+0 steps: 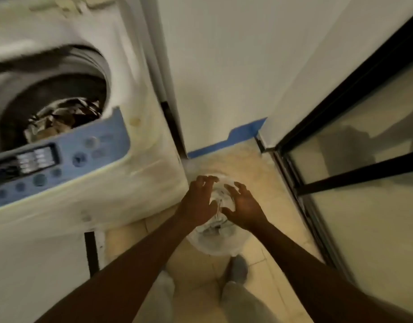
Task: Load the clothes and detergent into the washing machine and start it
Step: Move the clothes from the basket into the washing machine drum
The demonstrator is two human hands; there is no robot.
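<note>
— What do we see at the left side?

— We see the washing machine (135, 173), a white top loader with the lid open. Inside the drum (58, 96) there are already some clothes (61, 120), dark and light pieces mixed together. In front of the drum is the blue control panel (61, 159) with round buttons and a small display. The whole picture is a little blurred, so we cannot read anything on it.

— And where are our hands?

— Both are low, to the right of the machine and above the tiled floor (266, 164). The left hand (197, 202) has its fingers spread and curved downwards. The right hand (243, 206) is just beside it, fingers also spread and bent. Between and under them is a white laundry bag (214, 238) that stands on the floor, with pale clothing visible in its mouth.

— Do we hold the cloth already?

— We cannot tell for sure. The fingertips are on or very near the pale cloth at the top of the bag, but no firm pinch is visible because of the blur.

— What else is around?

— Below the bag we see our grey shoe (238, 269) and light trousers. Behind is a white wall with a strip of blue tape (226, 141) along its bottom, and at the right a glass door (354, 145) with a black frame.
</note>
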